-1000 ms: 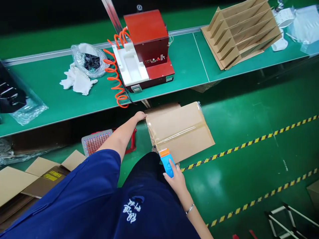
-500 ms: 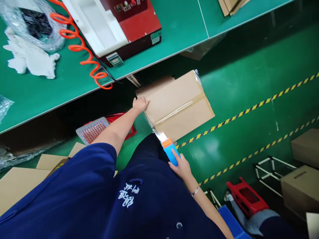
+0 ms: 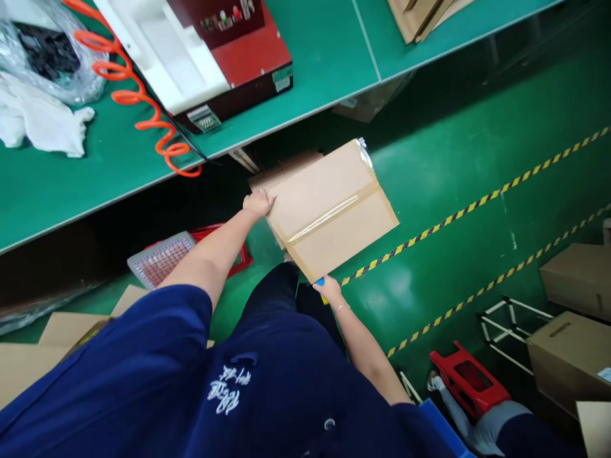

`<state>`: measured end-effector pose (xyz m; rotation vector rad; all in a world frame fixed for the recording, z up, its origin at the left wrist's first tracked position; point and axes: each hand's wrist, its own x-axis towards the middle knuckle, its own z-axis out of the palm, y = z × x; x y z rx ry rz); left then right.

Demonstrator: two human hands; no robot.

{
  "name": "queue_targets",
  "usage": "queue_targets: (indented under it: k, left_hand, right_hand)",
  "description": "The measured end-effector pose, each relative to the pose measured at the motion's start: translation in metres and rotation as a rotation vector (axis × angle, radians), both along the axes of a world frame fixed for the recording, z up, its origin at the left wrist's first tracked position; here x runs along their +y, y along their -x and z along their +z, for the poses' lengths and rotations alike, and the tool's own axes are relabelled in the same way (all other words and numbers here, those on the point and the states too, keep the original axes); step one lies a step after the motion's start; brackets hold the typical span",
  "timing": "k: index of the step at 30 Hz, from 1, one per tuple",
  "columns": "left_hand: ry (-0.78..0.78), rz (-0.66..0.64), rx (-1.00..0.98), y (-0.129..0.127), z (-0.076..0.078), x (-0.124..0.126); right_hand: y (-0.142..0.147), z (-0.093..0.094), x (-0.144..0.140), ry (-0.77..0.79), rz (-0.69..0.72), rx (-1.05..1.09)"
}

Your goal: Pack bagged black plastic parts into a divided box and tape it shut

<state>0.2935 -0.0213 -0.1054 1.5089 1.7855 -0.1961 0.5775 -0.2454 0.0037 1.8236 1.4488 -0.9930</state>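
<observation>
A closed cardboard box (image 3: 329,184) lies tilted before me, with shiny tape along its middle seam and tape along its near left edge. A loose, crumpled tape end shows at its far corner. My left hand (image 3: 259,203) grips the box's left corner, thumb on top. At the box's nearest corner is my right hand (image 3: 330,291), closed around a tape dispenser (image 3: 320,281). Only small blue and yellow bits of the dispenser show; the box and the fingers hide the rest.
A green workbench (image 3: 329,38) carries a red-and-white machine (image 3: 229,63), a coiled orange hose (image 3: 126,95) and white gloves (image 3: 42,121). A red stool (image 3: 470,378) with a person's legs beside it and cardboard boxes (image 3: 568,350) stand right. Striped tape (image 3: 449,222) crosses the floor.
My right hand has moved the tape dispenser up and left to the box's near corner, and tape now lies along that edge. My left hand keeps its hold. The view has shifted slightly.
</observation>
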Motion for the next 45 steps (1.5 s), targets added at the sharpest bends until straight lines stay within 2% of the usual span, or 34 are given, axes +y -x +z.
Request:
queue_targets:
  k: [2,5,7,9,12,14,16,18,20,22,23,25,28,30,31,33,36,39,40,42,44,45]
  left_hand:
    - [-0.036,0.004,-0.039,0.001,0.013,0.000]
    - [-0.180,0.016,-0.105,-0.003,0.034,-0.010]
    - [-0.256,0.014,-0.176,-0.012,0.046,-0.022]
    - [-0.306,0.014,-0.250,-0.029,0.053,-0.037]
    - [-0.363,0.031,-0.328,-0.063,0.056,-0.060]
    - [-0.379,0.065,-0.352,-0.087,0.052,-0.071]
    - [-0.374,0.115,-0.350,-0.110,0.047,-0.077]
    - [-0.354,0.174,-0.327,-0.133,0.044,-0.077]
    - [-0.330,0.227,-0.294,-0.159,0.042,-0.066]
    - [-0.321,0.273,-0.266,-0.187,0.038,-0.048]
    - [-0.319,0.288,-0.260,-0.202,0.035,-0.036]
    - [-0.302,0.298,-0.248,-0.228,0.028,-0.013]
    - [-0.258,0.265,-0.197,-0.252,0.018,0.009]
    - [-0.245,0.252,-0.148,-0.256,0.013,0.014]
    - [-0.241,0.251,-0.128,-0.255,0.012,0.013]
    - [-0.230,0.251,-0.093,-0.253,0.012,0.010]
    - [-0.209,0.244,-0.055,-0.252,0.019,0.006]
    - [-0.198,0.246,-0.062,-0.248,0.030,0.017]
    - [-0.212,0.252,-0.078,-0.245,0.033,0.029]
    - [-0.264,0.262,-0.138,-0.237,0.038,0.068]
    - [-0.305,0.270,-0.222,-0.229,0.039,0.122]
    - [-0.273,0.289,-0.268,-0.227,0.038,0.150]
  right_hand:
    - [-0.017,0.031,0.011,-0.068,-0.005,0.000]
    - [-0.059,0.095,0.040,-0.235,0.006,0.006]
    - [-0.079,0.129,0.085,-0.383,0.043,0.054]
    - [-0.082,0.148,0.159,-0.526,0.109,0.121]
    - [-0.050,0.147,0.305,-0.692,0.231,0.221]
    - [-0.014,0.131,0.405,-0.764,0.288,0.266]
    - [0.025,0.109,0.490,-0.793,0.321,0.305]
    - [0.054,0.086,0.552,-0.777,0.359,0.352]
    - [0.064,0.066,0.583,-0.768,0.367,0.416]
    - [0.046,0.053,0.577,-0.833,0.395,0.553]
    - [0.028,0.048,0.559,-0.883,0.420,0.653]
    - [-0.024,0.042,0.498,-0.917,0.418,0.769]
    - [-0.101,0.030,0.379,-0.837,0.262,0.659]
    - [-0.130,0.015,0.321,-0.691,0.199,0.545]
    - [-0.135,0.005,0.305,-0.621,0.155,0.477]
    - [-0.132,-0.017,0.300,-0.517,0.013,0.366]
    - [-0.120,-0.046,0.338,-0.422,-0.289,0.350]
    - [-0.139,-0.053,0.373,-0.374,-0.456,0.471]
    - [-0.155,-0.049,0.374,-0.383,-0.484,0.507]
    - [-0.197,-0.034,0.354,-0.432,-0.568,0.550]
    - [-0.241,-0.016,0.309,-0.498,-0.692,0.540]
    - [-0.258,-0.009,0.282,-0.512,-0.798,0.532]
